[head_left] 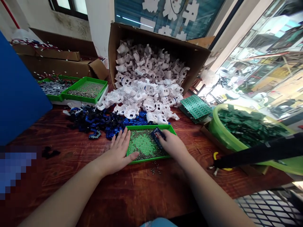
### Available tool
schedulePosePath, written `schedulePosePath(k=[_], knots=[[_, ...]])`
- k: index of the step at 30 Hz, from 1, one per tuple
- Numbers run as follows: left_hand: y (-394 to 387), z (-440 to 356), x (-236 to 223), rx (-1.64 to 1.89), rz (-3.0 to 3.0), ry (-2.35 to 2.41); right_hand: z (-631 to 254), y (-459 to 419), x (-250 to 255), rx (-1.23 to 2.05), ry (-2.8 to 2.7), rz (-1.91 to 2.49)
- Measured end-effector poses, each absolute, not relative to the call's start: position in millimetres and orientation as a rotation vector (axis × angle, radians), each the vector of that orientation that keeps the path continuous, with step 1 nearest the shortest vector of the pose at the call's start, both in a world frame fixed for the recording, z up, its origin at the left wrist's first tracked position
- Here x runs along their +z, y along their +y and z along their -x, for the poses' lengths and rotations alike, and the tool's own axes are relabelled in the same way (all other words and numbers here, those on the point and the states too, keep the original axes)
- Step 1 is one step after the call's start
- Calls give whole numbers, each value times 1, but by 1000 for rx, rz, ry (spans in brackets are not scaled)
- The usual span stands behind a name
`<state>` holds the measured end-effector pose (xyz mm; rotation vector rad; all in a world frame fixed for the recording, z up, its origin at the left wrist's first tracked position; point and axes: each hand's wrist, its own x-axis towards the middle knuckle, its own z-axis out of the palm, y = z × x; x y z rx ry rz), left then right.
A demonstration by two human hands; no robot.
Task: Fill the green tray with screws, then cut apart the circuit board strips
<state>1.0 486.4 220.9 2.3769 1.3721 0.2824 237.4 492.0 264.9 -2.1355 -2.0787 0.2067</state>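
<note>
In front of me on the wooden table lies a green tray with a perforated floor. Many small screws are scattered over it, thickest along its edges. My left hand rests against the tray's left rim, fingers stretched out and nothing in them. Between the fingers of my right hand is a dark, printed card, its edge down among the screws at the tray's right side. A few loose screws lie on the table below the tray.
White plastic shells spill from a large cardboard box behind blue and black parts. Another green tray of screws stands back left. Green circuit boards are stacked right, beside a yellow-green basin and a black power screwdriver.
</note>
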Motion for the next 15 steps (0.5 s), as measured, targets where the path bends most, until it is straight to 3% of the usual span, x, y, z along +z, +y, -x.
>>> schedulePosePath(k=[10, 15], knots=[[487, -1, 215, 332, -2421, 1400, -280, 477, 268, -91, -1999, 2477], [487, -2, 216, 270, -2400, 1425, -257, 466, 268, -114, -2173, 2335]])
